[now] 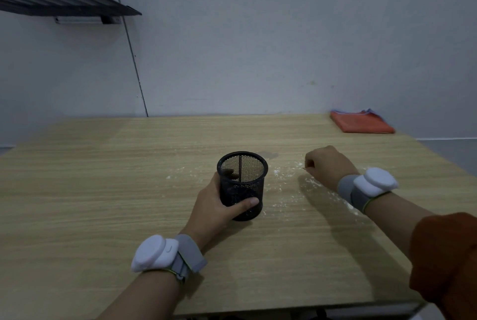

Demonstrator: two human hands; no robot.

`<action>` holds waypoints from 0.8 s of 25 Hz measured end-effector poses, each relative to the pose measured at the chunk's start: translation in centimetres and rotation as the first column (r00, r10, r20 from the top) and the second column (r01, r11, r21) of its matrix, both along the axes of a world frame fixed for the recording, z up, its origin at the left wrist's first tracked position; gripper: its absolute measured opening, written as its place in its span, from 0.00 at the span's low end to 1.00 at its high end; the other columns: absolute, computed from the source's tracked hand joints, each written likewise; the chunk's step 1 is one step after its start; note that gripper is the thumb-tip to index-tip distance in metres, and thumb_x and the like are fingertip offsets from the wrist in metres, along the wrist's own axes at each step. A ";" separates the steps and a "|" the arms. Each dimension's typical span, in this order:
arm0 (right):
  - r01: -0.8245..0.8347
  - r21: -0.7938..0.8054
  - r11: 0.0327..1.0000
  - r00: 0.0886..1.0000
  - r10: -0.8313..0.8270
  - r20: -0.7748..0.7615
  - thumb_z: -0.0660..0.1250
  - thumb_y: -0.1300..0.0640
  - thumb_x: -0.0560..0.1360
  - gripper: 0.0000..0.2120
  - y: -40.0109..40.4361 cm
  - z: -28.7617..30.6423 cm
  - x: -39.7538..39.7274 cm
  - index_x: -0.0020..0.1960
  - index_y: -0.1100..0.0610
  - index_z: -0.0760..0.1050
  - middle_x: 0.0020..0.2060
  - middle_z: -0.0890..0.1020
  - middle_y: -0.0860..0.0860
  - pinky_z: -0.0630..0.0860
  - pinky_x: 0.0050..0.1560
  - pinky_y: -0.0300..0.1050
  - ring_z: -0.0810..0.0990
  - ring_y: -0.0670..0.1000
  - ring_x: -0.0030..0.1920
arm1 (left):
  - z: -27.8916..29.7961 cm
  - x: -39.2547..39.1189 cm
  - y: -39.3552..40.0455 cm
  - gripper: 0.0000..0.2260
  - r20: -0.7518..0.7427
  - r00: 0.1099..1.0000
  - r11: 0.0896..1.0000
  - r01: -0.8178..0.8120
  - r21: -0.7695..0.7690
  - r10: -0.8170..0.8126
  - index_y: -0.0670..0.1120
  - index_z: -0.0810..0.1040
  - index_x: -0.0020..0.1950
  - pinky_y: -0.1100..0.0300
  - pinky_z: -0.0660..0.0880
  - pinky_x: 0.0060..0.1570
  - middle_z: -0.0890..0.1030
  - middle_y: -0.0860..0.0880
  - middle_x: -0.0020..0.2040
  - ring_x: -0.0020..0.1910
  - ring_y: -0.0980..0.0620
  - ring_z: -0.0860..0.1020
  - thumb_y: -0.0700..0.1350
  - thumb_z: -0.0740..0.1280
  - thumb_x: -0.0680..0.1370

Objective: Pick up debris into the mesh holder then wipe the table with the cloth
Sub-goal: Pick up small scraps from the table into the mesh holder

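Black mesh holder (241, 185) stood upright mid-surface, left hand (215, 207) wrapped round its lower half, thumb across the front. Right hand (327, 164) hovered just right of it, fingers curled, pinching a tiny scrap; identity unclear. White crumbs (286, 183) scattered over the wooden surface (103, 190) between hands. Orange cloth (361, 122) lay folded at far right corner.

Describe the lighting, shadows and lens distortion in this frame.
Head view: dim, bluish, even light with no glare; soft shadows fall toward the camera from the mesh holder and right hand; wide-angle bending curves the table edges and wall seam; white debris looks faint, and what the right hand pinches is too small to identify.
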State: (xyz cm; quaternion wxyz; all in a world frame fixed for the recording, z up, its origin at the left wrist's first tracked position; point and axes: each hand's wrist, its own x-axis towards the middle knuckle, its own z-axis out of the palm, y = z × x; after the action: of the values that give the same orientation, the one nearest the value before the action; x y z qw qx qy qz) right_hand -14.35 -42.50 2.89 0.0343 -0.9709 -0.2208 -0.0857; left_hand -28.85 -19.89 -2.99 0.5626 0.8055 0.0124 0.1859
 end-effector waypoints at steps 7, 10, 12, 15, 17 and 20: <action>-0.347 0.563 0.750 0.924 0.376 0.069 0.73 0.57 0.71 0.03 6.3 5.3 -5.7 0.43 0.55 0.85 0.36 0.86 0.48 0.70 0.39 0.21 0.78 0.40 0.35 | -0.1 0.1 0.1 0.26 -0.004 1.000 1.000 -0.008 0.026 0.008 0.64 0.72 0.55 0.77 0.73 0.48 0.82 0.65 0.50 0.51 0.71 0.78 0.55 0.80 0.62; -0.419 0.439 0.795 0.898 0.435 0.068 0.71 0.57 0.72 0.05 7.3 5.5 -6.6 0.46 0.54 0.85 0.41 0.87 0.50 0.71 0.44 0.26 0.82 0.45 0.40 | 0.1 0.0 0.1 0.26 -0.003 1.000 0.999 -0.010 0.041 0.010 0.65 0.72 0.55 0.79 0.72 0.46 0.80 0.66 0.50 0.50 0.74 0.77 0.55 0.80 0.62; -0.320 0.474 0.820 0.944 0.317 0.089 0.69 0.58 0.74 0.06 6.0 5.8 -5.4 0.47 0.55 0.85 0.43 0.87 0.51 0.73 0.49 0.33 0.83 0.49 0.45 | 0.1 0.0 0.1 0.27 -0.006 1.000 0.999 -0.008 0.039 0.009 0.65 0.72 0.54 0.78 0.73 0.46 0.81 0.66 0.50 0.51 0.73 0.77 0.60 0.79 0.59; -0.091 0.360 0.928 0.996 0.084 0.035 0.67 0.59 0.75 0.08 2.1 5.1 -2.6 0.50 0.58 0.84 0.48 0.86 0.54 0.73 0.54 0.39 0.82 0.53 0.51 | 0.0 0.0 0.0 0.27 -0.008 1.000 1.000 -0.007 0.021 0.007 0.66 0.72 0.54 0.77 0.73 0.45 0.82 0.69 0.48 0.50 0.72 0.78 0.62 0.77 0.58; 0.019 0.182 0.983 1.000 -0.015 -0.024 0.66 0.61 0.75 0.09 -0.9 3.9 -1.2 0.51 0.58 0.84 0.50 0.85 0.56 0.73 0.57 0.42 0.81 0.55 0.54 | 0.0 0.0 -0.1 0.26 0.000 1.000 0.999 0.010 0.031 -0.010 0.65 0.72 0.54 0.79 0.72 0.44 0.80 0.72 0.49 0.50 0.73 0.78 0.60 0.78 0.60; 0.091 0.031 0.995 0.992 -0.088 -0.089 0.65 0.62 0.75 0.10 -4.1 2.2 -0.6 0.50 0.58 0.84 0.51 0.85 0.55 0.76 0.58 0.45 0.81 0.55 0.54 | 0.1 0.0 -0.2 0.24 0.003 1.000 0.999 0.020 0.025 -0.020 0.65 0.73 0.54 0.80 0.72 0.43 0.80 0.73 0.48 0.49 0.74 0.78 0.56 0.80 0.62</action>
State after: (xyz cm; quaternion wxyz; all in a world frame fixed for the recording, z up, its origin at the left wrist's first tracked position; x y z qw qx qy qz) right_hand -14.93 -46.56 5.06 0.0572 -0.9820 -0.1736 -0.0483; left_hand -28.86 -20.05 -2.93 0.5543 0.8122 0.0008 0.1817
